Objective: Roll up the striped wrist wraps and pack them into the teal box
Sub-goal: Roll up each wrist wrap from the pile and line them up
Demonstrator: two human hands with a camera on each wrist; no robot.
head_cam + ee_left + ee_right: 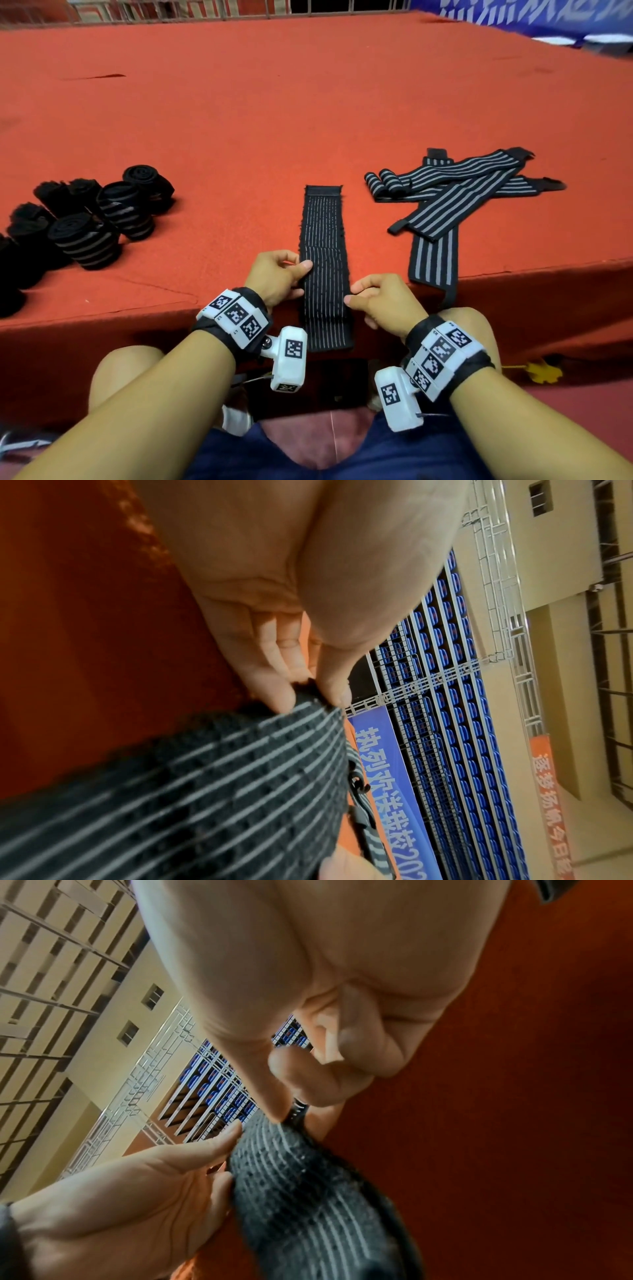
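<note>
A black wrist wrap with thin grey stripes point(323, 253) lies flat along the red table, its near end hanging over the front edge. My left hand point(291, 274) pinches its left edge between thumb and fingers; the left wrist view shows the same wrap point(205, 777) held in that pinch. My right hand point(356, 294) pinches the right edge, and the right wrist view shows the wrap point(308, 1177) under that thumb. Unrolled striped wraps point(459, 192) lie crossed at the right. Several rolled wraps point(102, 219) stand at the left. No teal box is in view.
The red carpeted table point(308, 102) stretches far ahead, and its front edge point(102, 325) runs just below my hands. One unrolled wrap point(433, 267) hangs over that edge at the right. My knees sit below the table.
</note>
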